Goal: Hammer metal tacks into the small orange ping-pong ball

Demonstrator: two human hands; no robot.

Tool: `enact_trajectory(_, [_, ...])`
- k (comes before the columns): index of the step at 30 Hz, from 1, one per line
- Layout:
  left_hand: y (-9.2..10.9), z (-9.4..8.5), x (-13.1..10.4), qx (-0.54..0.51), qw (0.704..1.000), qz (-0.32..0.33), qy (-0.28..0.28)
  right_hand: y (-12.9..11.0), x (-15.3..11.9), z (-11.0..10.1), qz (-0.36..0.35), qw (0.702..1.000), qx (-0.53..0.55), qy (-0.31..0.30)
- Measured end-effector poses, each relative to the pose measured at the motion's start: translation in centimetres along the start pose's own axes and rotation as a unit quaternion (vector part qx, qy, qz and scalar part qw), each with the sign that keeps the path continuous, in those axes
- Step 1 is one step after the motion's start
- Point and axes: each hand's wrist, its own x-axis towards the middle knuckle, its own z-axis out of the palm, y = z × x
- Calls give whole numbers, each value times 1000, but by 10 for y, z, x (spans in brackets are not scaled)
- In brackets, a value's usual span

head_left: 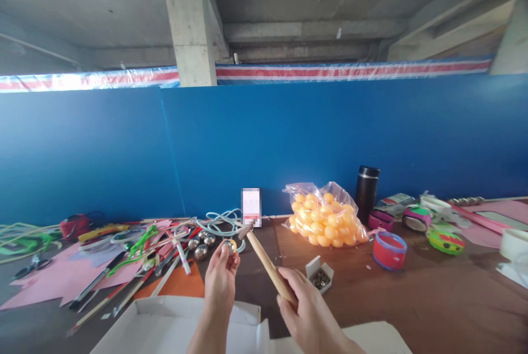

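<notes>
Hammer (269, 267), clasped in the right hand (304, 303), has its head near the shiny ball (227, 246) that fingers of the left hand (220, 276) pinch above the worktop (355, 288), so a stray swing could hit those fingers or a loosened pinch drop the ball.

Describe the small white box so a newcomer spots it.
Find the blue panel, then the clear bag of orange balls before it. Nearer the camera, past the right hand on the hammer, sits the small white box. Unlike the round red container, it has open flaps and holds small metallic bits.
</notes>
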Motion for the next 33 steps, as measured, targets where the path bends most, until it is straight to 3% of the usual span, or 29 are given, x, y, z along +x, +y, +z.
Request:
enact_trajectory(2, [1,0,-1,5,1000,5,7,2,-1,1,44,999,7,-17])
enact_trajectory(4, [1,0,-1,13,1000,6,16,7,-2,3,132,988,48,-66])
enact_trajectory(6, [2,1,-2,19,1000,1,23,13,-3,6,225,960,110,-123])
enact_trajectory(8, [3,2,-3,24,999,-5,22,17,-3,6,275,939,143,-150])
enact_trajectory(11, [3,2,-5,40,999,-10,12,18,-4,4,238,959,78,-129])
enact_trajectory(13, [2,1,-6,57,998,-15,8,15,-3,0,175,980,-15,-94])
enact_trajectory(15, [1,1,-6,74,997,-19,10,13,0,-7,135,983,-109,-65])
enact_trajectory(20, [-2,-1,-4,101,995,-12,6,31,14,-43,223,946,-236,15])
enact_trajectory(24, [-3,0,-4,118,993,-15,7,58,17,-66,309,914,-261,10])
enact_trajectory(29, [-1,3,-8,118,993,-16,8,70,15,-63,329,908,-256,-44])
enact_trajectory(33, [-1,4,-9,124,992,-18,10,67,15,-54,315,911,-262,-46])
